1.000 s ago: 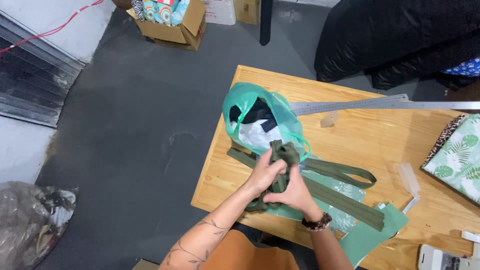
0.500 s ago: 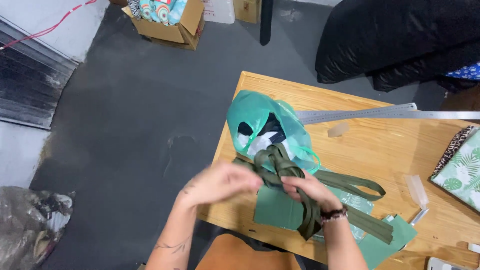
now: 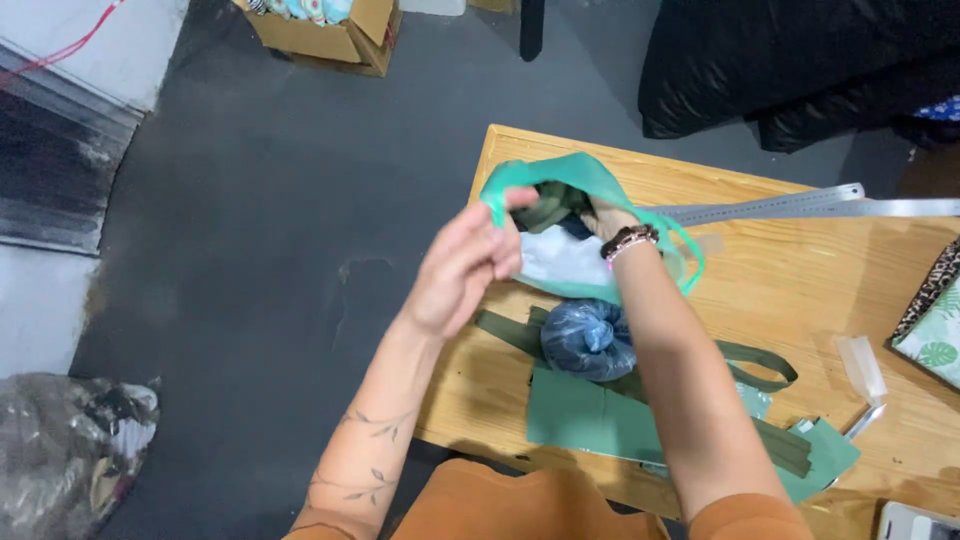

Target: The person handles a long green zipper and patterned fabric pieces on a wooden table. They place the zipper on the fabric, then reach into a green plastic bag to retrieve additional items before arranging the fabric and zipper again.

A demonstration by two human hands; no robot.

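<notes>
A translucent green plastic bag (image 3: 580,175) lies on the wooden table (image 3: 800,260), with dark and white cloth inside. My left hand (image 3: 465,265) pinches the bag's near rim and holds it open. My right hand (image 3: 605,215) reaches into the bag's mouth, gripping an olive green bundle of strap (image 3: 548,208); its fingers are mostly hidden. Below the bag sits a dark blue tied bundle (image 3: 588,338). Olive webbing straps (image 3: 760,365) and green paper or fabric pieces (image 3: 590,415) lie near the table's front edge.
A long metal ruler (image 3: 800,208) crosses the table behind the bag. A leaf-print fabric (image 3: 935,320) lies at the right edge. Black bags (image 3: 800,60) stand behind the table. A cardboard box (image 3: 330,30) and a grey plastic sack (image 3: 60,440) sit on the dark floor.
Both hands have risen from the straps at the table's front to the green bag. The left hand took the bag's rim; the right carried an olive bundle into its mouth.
</notes>
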